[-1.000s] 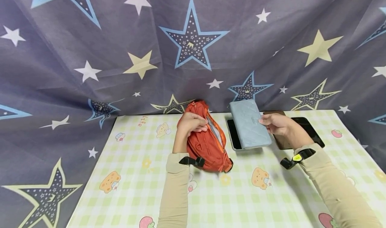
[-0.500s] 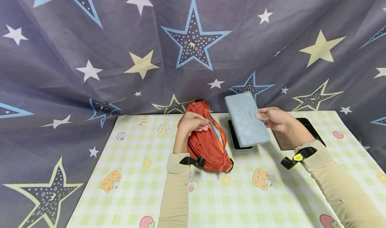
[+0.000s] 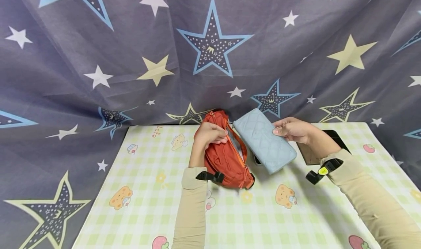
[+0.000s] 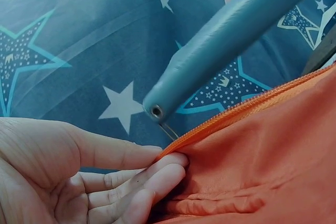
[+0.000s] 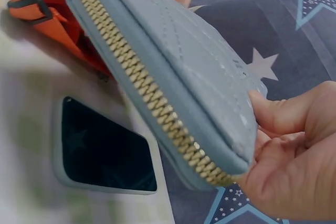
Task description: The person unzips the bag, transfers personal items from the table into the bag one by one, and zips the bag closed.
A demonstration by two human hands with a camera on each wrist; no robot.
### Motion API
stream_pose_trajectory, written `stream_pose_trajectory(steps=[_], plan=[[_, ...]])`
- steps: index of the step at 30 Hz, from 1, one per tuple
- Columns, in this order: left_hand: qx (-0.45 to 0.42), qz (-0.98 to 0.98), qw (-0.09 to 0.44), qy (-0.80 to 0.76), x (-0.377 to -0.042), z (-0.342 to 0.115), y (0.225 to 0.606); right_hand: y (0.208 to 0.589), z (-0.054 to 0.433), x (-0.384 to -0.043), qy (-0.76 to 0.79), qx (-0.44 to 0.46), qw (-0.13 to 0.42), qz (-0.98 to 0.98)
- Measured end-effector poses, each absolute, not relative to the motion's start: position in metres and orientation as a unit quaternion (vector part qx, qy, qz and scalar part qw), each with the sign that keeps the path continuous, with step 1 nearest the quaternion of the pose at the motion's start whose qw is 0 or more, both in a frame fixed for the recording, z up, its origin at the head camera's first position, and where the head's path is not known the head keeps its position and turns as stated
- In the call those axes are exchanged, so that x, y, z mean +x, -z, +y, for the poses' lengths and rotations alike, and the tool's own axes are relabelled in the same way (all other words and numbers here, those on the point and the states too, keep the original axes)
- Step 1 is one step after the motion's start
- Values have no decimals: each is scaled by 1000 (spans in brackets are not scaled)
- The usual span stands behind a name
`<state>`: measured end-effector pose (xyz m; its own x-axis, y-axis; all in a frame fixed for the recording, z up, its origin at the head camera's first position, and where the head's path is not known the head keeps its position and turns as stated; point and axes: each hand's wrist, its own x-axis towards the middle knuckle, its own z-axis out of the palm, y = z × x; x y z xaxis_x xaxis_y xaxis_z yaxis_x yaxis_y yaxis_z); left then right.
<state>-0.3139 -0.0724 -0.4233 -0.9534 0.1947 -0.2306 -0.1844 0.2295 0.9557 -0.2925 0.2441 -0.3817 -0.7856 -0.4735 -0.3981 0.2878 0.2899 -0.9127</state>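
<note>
An orange-red zippered bag lies at the table's back middle, its zip undone. My left hand pinches the edge of the bag's opening; the left wrist view shows thumb and fingers on the orange zip edge. In my right hand is a light blue quilted wallet, gripped by one long edge and tilted above the table. Its gold zip runs along the side facing the right wrist camera. The wallet's far corner reaches the bag's opening in the head view.
A phone with a dark screen lies on the table, mostly hidden under the wallet in the head view. Behind the right wrist are a brown flat item and a black flat item. A star-patterned curtain hangs behind the checked tablecloth.
My right hand has moved the wallet left toward the bag and turned it so it slants, covering more of the phone. My left hand stays on the bag's edge.
</note>
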Motion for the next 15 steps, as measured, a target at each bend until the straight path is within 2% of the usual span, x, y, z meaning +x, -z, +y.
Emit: stream_pose_trajectory(steps=[15], plan=[[-1, 773, 153, -615, -313, -74, 422, 386, 229, -294, 497, -62, 344, 794]])
